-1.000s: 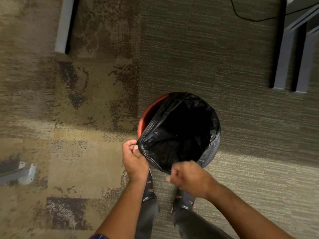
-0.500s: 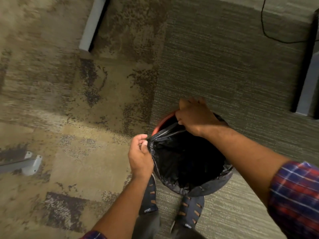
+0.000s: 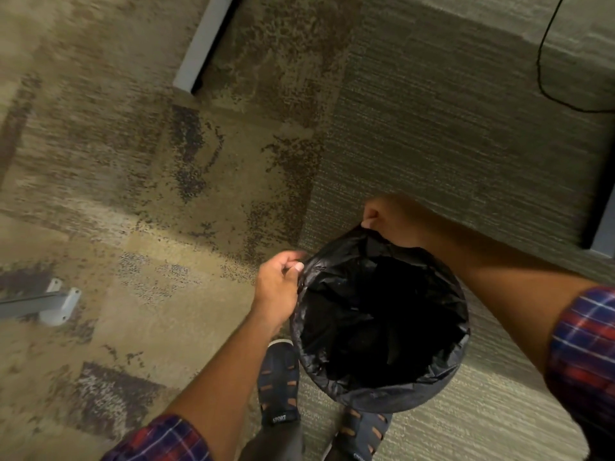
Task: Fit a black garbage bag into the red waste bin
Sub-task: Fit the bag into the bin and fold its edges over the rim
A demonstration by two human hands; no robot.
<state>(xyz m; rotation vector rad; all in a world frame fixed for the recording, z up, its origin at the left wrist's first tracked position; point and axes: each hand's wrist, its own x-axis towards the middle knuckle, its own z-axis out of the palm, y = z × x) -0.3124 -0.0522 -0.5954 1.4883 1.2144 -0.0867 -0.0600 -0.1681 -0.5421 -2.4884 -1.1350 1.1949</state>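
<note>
1. Your right hand (image 3: 396,221) now sits closed at the far edge of the black garbage bag (image 3: 379,314), fingers pinching a fold of its hem; a second ago it was at the near edge, and half a second ago it had just reached across.
2. Your left hand (image 3: 278,291) is closed too, thumb and fingers gripping the hem on the left side; it has kept roughly the same place on the bag throughout.
3. The red waste bin, which showed as a red arc at the far left half a second ago, is no longer visible; the bag's hem now hides the whole rim, and the bin presumably stands under the bag on the carpet (image 3: 466,161), just ahead of your shoes (image 3: 278,384).
4. The bag's mouth is open and round, its body hanging inside as a dark hollow; the near edge is folded over the outside, with a band of plastic draped down the wall.
5. Reading: the last uncovered stretch of rim appears now to be covered, so the fitting looks nearly done; what probably remains is to pull the far hem down evenly and let go; whether it is seated securely at the far side cannot be told, since your right hand covers that part.
</note>
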